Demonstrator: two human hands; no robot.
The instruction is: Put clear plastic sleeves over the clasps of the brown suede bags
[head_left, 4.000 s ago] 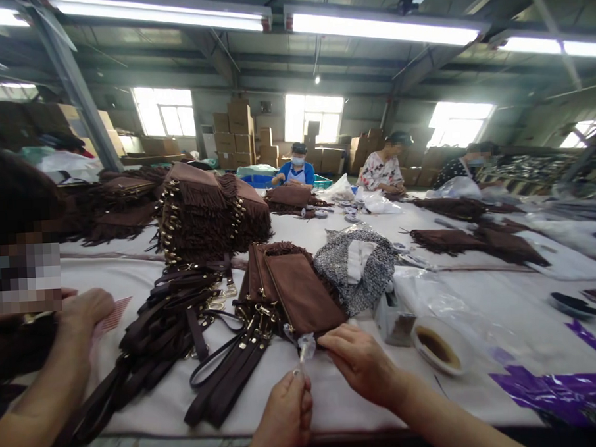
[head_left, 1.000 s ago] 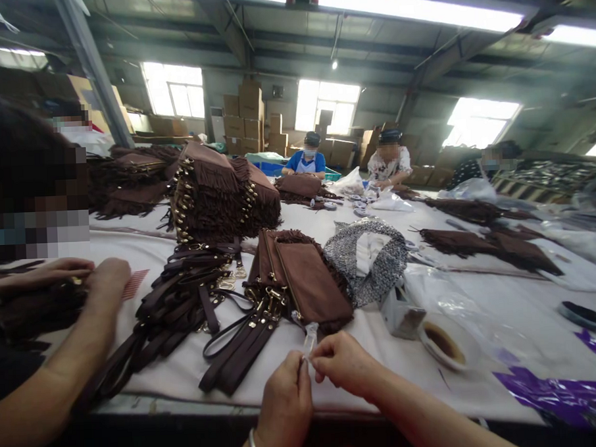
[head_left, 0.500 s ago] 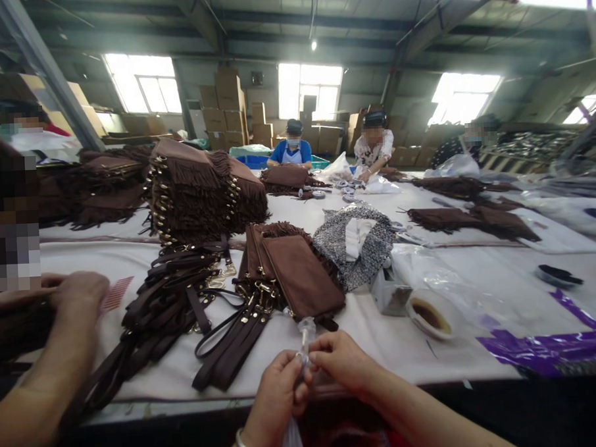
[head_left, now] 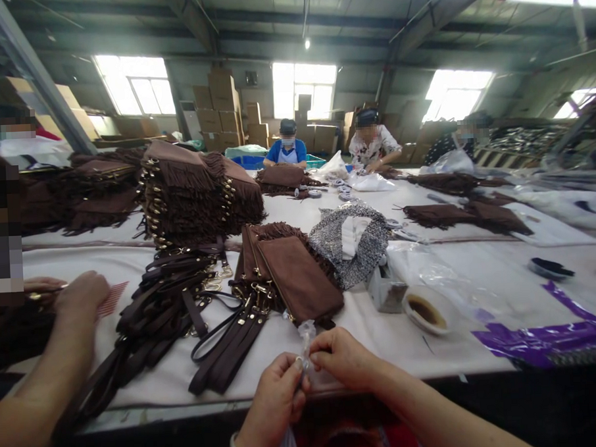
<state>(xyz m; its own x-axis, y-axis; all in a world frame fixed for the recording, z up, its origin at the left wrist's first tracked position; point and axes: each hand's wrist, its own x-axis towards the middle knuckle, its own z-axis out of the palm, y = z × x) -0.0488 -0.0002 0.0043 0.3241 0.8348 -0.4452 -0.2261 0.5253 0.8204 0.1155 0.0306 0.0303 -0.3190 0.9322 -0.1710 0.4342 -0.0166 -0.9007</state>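
At the table's near edge, my left hand (head_left: 273,392) is closed around a bunched clear plastic bag (head_left: 306,330), whose lower part hangs below the fist. My right hand (head_left: 343,356) pinches the same plastic from the right, its fingertips almost touching my left thumb. A small greyish bit shows between my left fingers; I cannot make out what it is. Just beyond lie brown zip pouches (head_left: 300,276) with fringe and gold clasps. Dark brown wrist straps (head_left: 229,352) spread out to their left.
A tall stack of fringed brown pouches (head_left: 198,195) stands behind the straps. Right of centre are a speckled cloth (head_left: 346,248), a grey metal box (head_left: 387,289), a tape roll (head_left: 425,310) and purple plastic (head_left: 535,345). A co-worker's arm (head_left: 71,345) reaches in at left.
Both hands stay on the plastic bag with nearly the same grip. The view has shifted a little, so the table's contents appear slightly further left.
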